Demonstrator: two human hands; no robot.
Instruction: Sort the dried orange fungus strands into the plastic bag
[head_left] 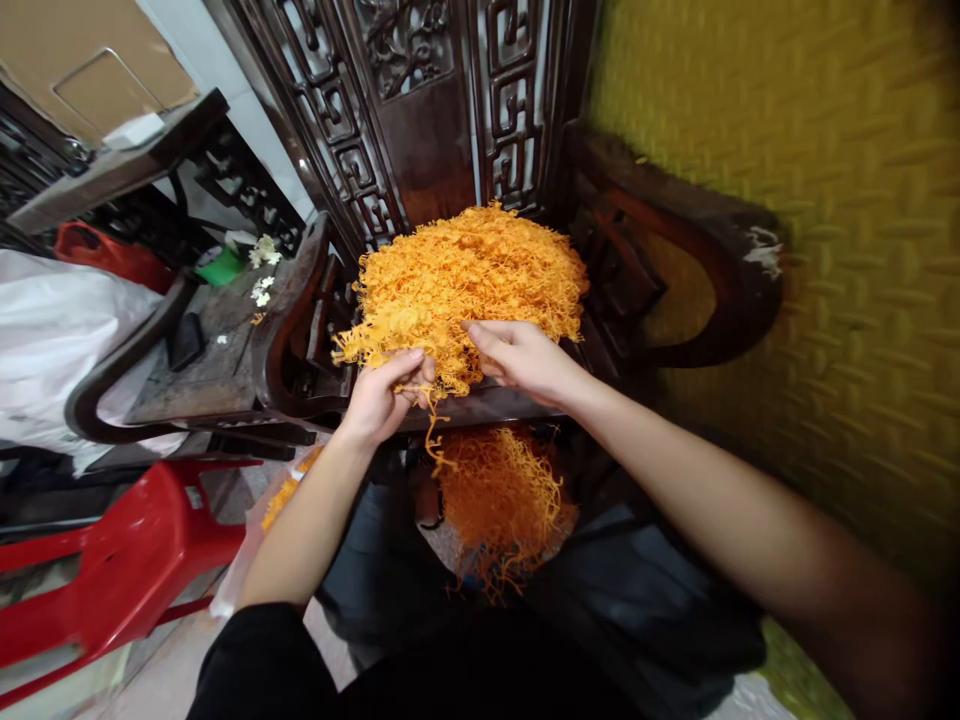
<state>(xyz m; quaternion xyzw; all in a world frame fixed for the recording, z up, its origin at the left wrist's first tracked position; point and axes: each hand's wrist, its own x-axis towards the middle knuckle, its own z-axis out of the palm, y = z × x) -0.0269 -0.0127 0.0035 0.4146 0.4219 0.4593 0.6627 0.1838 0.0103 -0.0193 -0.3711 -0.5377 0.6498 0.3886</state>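
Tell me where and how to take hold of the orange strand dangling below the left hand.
Probably best to pinch the orange strand at its middle, coming from the right with the right hand: it hangs thin and loose there, below the left hand, while its lower end appears close to the darker bundle.

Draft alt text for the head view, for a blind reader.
Left hand pinching curly orange strands and right hand at the front of an orange heap on a carved dark wooden chair. A darker orange tangle sits below, between the person's legs; a red plastic chair is at left.
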